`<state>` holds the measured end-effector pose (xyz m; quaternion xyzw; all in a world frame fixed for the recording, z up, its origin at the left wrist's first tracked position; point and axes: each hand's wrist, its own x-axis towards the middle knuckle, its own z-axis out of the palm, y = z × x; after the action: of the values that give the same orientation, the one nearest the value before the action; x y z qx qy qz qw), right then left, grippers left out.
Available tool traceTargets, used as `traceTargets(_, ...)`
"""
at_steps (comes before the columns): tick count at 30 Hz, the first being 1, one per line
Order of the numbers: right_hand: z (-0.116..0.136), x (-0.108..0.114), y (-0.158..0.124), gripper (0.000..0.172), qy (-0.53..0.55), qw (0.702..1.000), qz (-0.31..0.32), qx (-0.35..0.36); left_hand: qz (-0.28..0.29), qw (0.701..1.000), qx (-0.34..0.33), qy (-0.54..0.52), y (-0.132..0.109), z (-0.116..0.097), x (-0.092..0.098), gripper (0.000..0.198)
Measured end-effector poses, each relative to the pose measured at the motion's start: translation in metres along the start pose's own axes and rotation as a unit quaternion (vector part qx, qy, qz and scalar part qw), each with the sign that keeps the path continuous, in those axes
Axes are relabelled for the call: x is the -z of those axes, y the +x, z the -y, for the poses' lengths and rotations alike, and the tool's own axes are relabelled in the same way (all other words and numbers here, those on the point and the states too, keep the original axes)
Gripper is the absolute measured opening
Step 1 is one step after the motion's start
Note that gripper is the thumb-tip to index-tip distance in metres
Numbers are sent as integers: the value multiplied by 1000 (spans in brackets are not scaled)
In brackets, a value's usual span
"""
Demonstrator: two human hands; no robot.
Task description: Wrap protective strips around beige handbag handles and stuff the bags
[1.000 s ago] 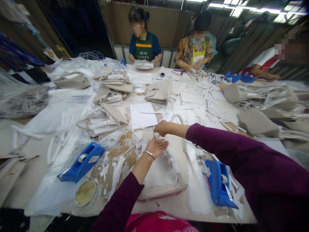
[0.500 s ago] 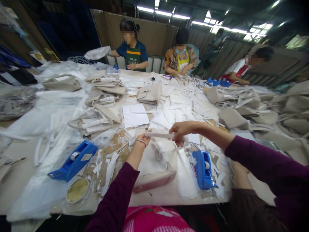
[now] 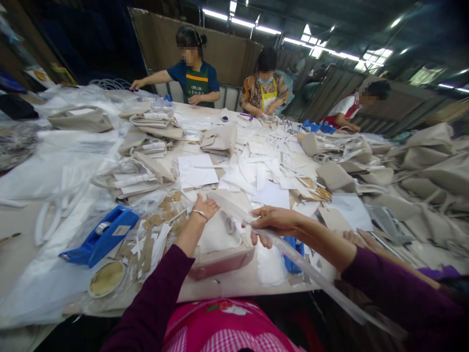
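Observation:
A long translucent white strip runs from above the bag in front of me down to the lower right. My right hand is closed round it, thumb on top. My left hand has its fingers spread, palm up, just left of the strip's far end, and holds nothing. Below both hands a beige bag with a pinkish lower side lies on the table; a rolled white wrapping rests on it. Partly behind my right hand and the strip is a blue tape dispenser.
Another blue tape dispenser and a round yellowish tin lie at left. Paper scraps surround the bag. Beige bags pile up at right, near another person's hand. Three people work across the table.
My left hand has opened and come off the strip. In my right hand the strip now trails far to the lower right. The view has shifted right; another person's hand shows at right.

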<state>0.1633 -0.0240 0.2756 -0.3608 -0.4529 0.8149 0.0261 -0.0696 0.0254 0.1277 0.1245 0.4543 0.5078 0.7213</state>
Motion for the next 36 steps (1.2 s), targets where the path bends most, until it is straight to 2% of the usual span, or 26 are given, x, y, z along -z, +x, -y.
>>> traceTargets(2,-5,-12,24,24,21,997,-32,63,54,998,29,-8,-34,9,-7,72)
traceTargets(3,-5,-18,37,22,32,993,-60,97,100,994,44,-11,-54,13,-9,79)
traceTargets(4,-4,-24,51,20,40,987,-91,129,144,988,49,-4,-76,16,-10,83)
traceTargets(6,2,-37,79,16,48,972,-142,183,217,975,40,35,-116,20,-11,76)
traceTargets(8,13,-48,107,13,49,957,-173,225,228,965,34,125,-144,21,-8,62)
traceTargets(10,28,-56,131,12,59,945,-191,259,182,960,27,213,-159,19,-3,50)
traceTargets(14,55,-59,158,10,55,930,-193,308,94,966,-3,241,-159,8,13,39)
traceTargets(17,49,-57,143,11,12,913,-249,323,53,975,-53,208,-153,-5,26,40)
traceTargets(19,23,-59,120,17,12,914,-262,308,40,979,-93,178,-151,-14,36,39)
traceTargets(20,3,-62,108,20,22,926,-242,288,38,980,-110,162,-150,-18,40,38)
traceTargets(22,-46,-68,90,28,27,966,-165,198,38,981,-139,133,-150,-22,46,35)
traceTargets(24,-93,-75,84,37,54,991,-92,83,34,980,-158,113,-150,-21,45,33)
traceTargets(25,-111,-78,85,41,88,991,-77,58,34,980,-163,108,-151,-18,42,33)
traceTargets(27,-131,-81,94,44,161,982,-91,44,38,980,-165,105,-152,-10,32,34)
traceTargets(29,-129,-78,103,42,213,965,-137,66,49,981,-157,105,-154,0,21,35)
traceTargets(32,-104,-67,108,30,206,953,-194,104,62,983,-139,102,-154,9,7,34)
traceTargets(34,-88,-60,104,19,147,957,-212,131,51,984,-136,103,-153,10,3,32)
traceTargets(36,-78,-56,97,15,35,959,-231,160,35,985,-134,107,-152,9,1,30)
